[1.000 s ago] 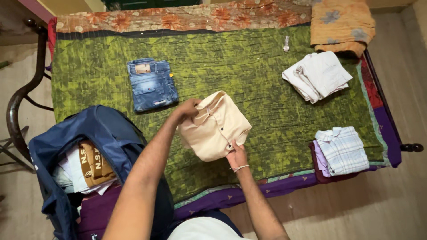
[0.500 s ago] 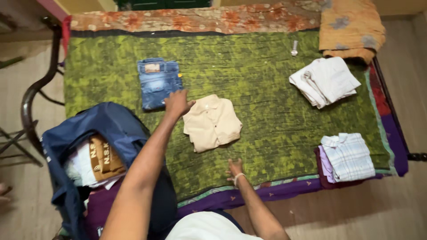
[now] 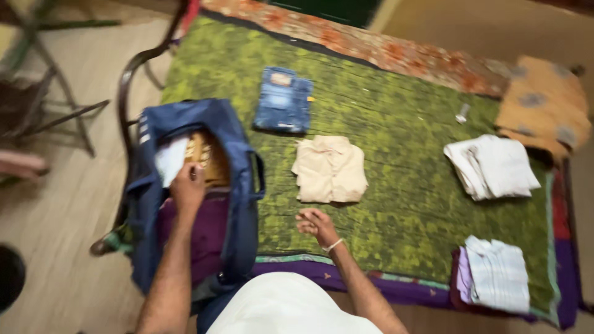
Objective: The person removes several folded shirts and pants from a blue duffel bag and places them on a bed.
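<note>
The left hand [image 3: 187, 188] sits left of centre in the frame, fingers curled downward, its bare forearm running straight down to the lower edge. The right hand [image 3: 316, 224] lies near the lower middle, palm down, fingers loosely spread, a thin band at the wrist, forearm slanting toward the lower right.
</note>
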